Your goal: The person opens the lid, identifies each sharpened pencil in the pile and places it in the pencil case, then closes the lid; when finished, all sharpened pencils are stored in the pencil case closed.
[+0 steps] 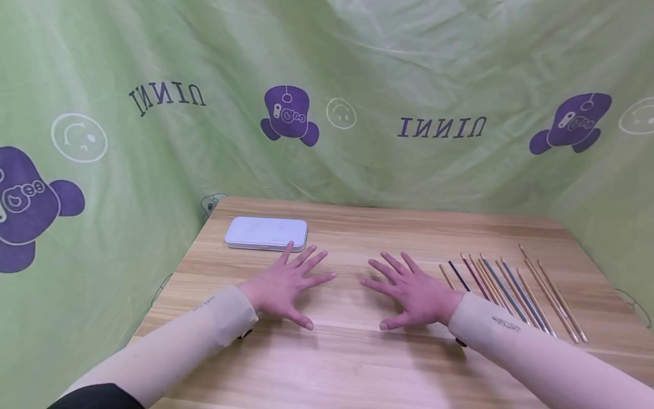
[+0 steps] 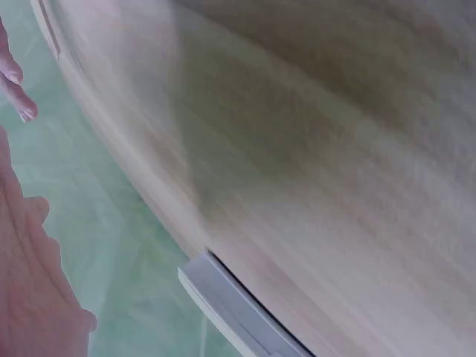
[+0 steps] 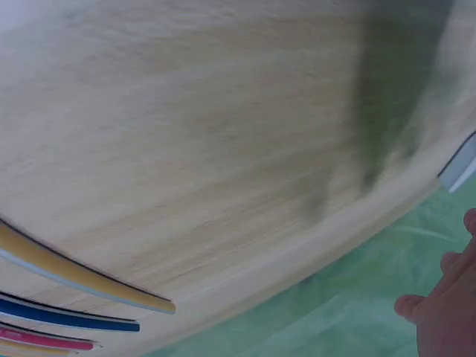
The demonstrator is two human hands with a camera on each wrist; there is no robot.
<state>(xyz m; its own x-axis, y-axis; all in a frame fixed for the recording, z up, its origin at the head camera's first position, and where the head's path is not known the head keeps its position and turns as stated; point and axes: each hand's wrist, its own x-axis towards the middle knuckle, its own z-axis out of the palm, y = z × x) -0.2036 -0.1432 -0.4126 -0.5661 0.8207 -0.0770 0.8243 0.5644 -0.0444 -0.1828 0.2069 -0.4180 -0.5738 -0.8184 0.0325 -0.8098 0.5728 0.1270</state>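
Note:
Both hands are held out over the table with fingers spread, and neither holds anything. My left hand is just in front of a white, flat rectangular case, its middle fingertip overlapping the near edge in the head view. In the left wrist view the end of the case shows low in the frame. My right hand is left of a row of pencils, which lie side by side at a slant. Several pencil ends, among them a yellow pencil and a blue pencil, appear in the right wrist view.
The wood-grain table spans the space beneath both arms. Behind it and along its sides hangs a green curtain with purple cartoon figures and lettering. Two of the pencils lie a little apart at the right of the row.

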